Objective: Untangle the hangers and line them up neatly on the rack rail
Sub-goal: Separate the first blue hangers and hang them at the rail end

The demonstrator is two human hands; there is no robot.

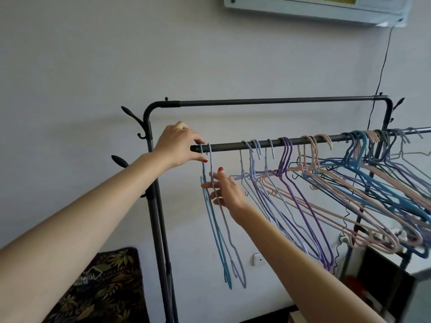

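Two bare forearms are stretched from the lower edge of the view toward the near rail [303, 141] of a dark metal clothes rack. At the rail's left end the left hand [178, 145] is raised, and the neck of a blue hanger [215, 229] is pinched between its thumb and forefinger just below the hook. Right beside it a pale lilac hanger [229, 231] is hooked over the rail, and both are hung edge-on, straight down. Lower down, the right hand [224, 190] is placed against these two hangers with its fingers spread and nearly straight, so that the wires are touched but not gripped.

Further right along the same rail a few pale blue hangers [253, 183] are hung apart from one another, then purple hangers [300, 197], then pink hangers [349, 206]. Toward the right end a dense tangle of hangers [382, 164] in blue, pink, green and grey is seen, with shoulders crossed and overlapped.

Behind and above, a second rail [279, 100] of the rack is left bare. On the wall above, an air conditioner [317, 8] is mounted, and a thin black cable [382, 73] is run down from it. A leaf-patterned cloth [102, 287] is seen at the lower left.
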